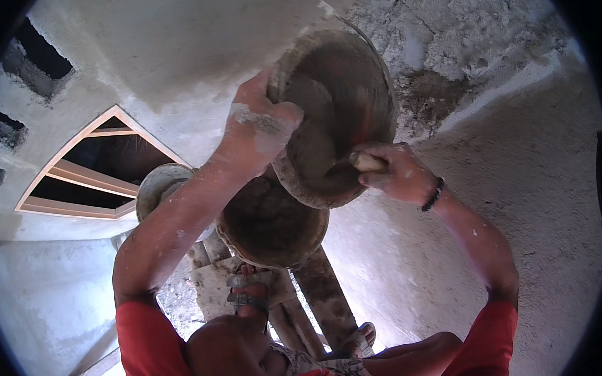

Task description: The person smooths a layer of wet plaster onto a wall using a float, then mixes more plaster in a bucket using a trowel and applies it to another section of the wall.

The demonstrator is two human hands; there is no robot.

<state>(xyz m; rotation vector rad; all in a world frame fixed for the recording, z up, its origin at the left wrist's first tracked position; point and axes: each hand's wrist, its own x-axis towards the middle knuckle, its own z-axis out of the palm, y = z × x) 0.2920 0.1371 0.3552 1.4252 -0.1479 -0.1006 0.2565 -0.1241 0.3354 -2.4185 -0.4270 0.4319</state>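
A round mortar-stained bucket (pixel 370 82) is held up tilted, its open mouth toward me, with wet grey mortar (pixel 311 126) inside. My left hand (pixel 263 122), smeared with grey, is closed on the bucket's left rim. At the lower right rim, my right hand (pixel 402 172) is closed round a tool's rounded, pale handle (pixel 368 162). The tool's working end cannot be made out against the mortar. Just below hangs the mouth of a second, wider dark tub (pixel 275 223), partly covered by the bucket and my left forearm.
Wooden planks (pixel 323 292) lie under my sandalled feet. Another pale bucket (pixel 156 185) stands left, behind my forearm. A wood-framed opening (pixel 102 164) is in the left wall. Rough plaster (pixel 470 29) covers the upper right, and a smoother wall (pixel 532 176) rises close on my right.
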